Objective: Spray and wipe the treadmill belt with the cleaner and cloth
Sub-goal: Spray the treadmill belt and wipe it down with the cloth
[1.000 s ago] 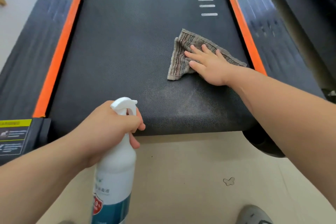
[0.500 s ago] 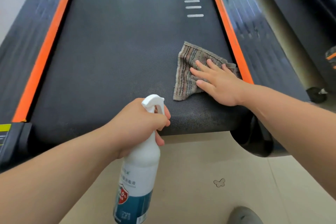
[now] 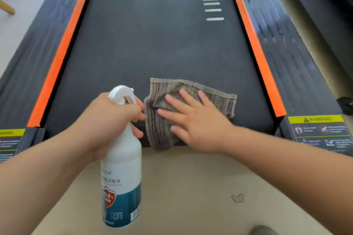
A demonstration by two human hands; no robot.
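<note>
Right now my right hand point(image 3: 198, 122) presses the cloth point(image 3: 191, 101) flat, fingers point(image 3: 181, 104) spread, at the belt point(image 3: 152, 44) end. Clean belt stretches away beyond my fingertips. My left hand point(image 3: 107, 120) grips the spray bottle point(image 3: 122, 158) just beside.

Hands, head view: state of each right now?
Left hand: closed around the spray bottle, fingers at the trigger.
Right hand: open, flat, pressing the cloth onto the belt.
</note>
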